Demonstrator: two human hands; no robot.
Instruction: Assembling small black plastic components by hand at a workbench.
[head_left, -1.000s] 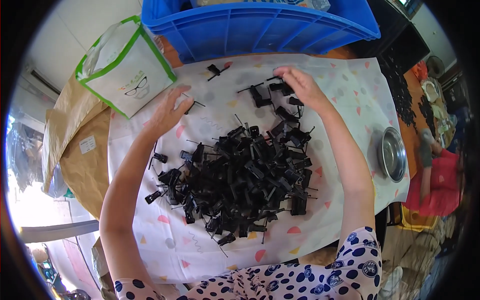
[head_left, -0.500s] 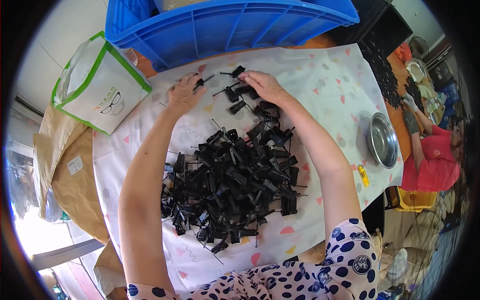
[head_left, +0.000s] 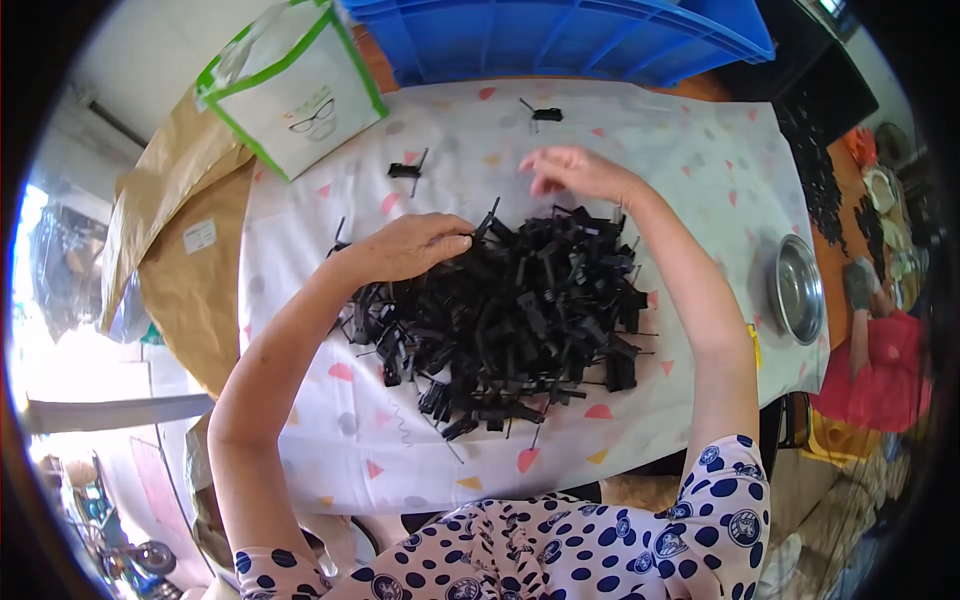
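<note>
Mostly heaped: small black plastic parts [head_left: 535, 310], blocky, thin rods [head_left: 492, 211] jutting. Left hand [head_left: 400, 247] curved over them, grip unclear; right hand [head_left: 582, 173] half-curled, apparently empty.

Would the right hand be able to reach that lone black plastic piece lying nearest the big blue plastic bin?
Probably yes: the right hand looks close to the lone black plastic piece, with only patterned white cloth visible between them.

Black, thin-rodded parts [head_left: 535, 310] lie tangled in one pile, two lying singly beyond it
</note>
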